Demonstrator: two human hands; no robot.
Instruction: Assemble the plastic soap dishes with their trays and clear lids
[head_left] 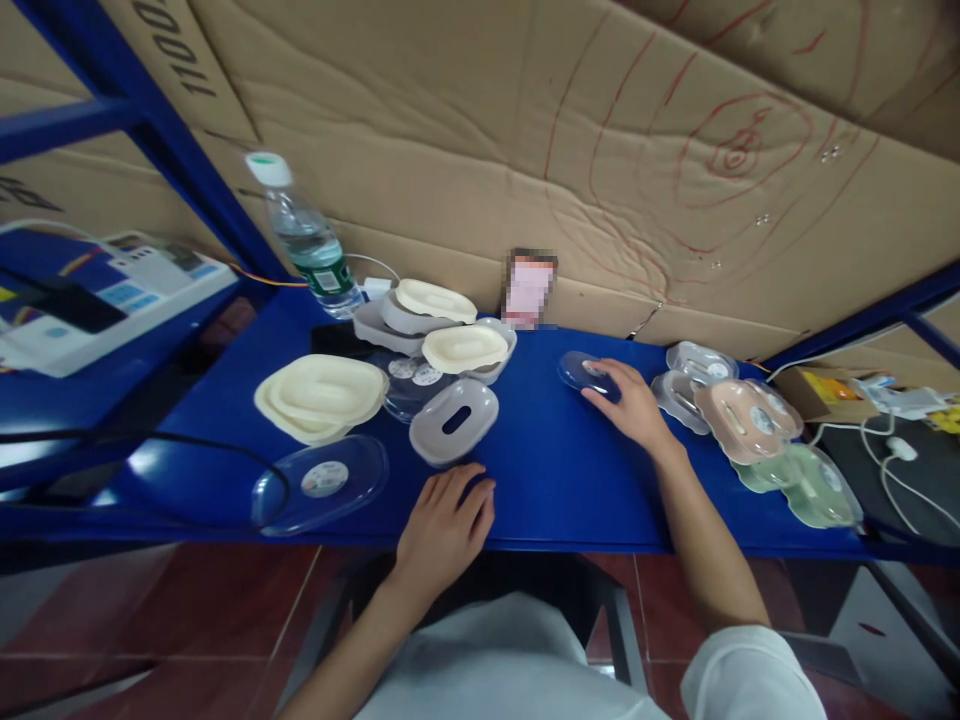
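My right hand (628,402) has its thumb and fingers at the right end of a small clear plastic lid (576,370) with a sticker, low over the blue table. The fingertips are partly hidden. My left hand (448,520) lies relaxed at the table's front edge, fingers apart and holding nothing. Just beyond it sits a grey oval tray (431,428) with a slot in its middle. Cream dishes (324,392) are stacked to the left, and another cream dish (465,348) rests on a grey one behind the tray. A large clear lid (352,490) lies front left.
At the right are lidded boxes in grey, pink (739,420) and green (821,488). A water bottle (319,255) stands back left, and a phone-like item (529,290) leans on the cardboard wall (420,150). A black cable (187,437) crosses the left side.
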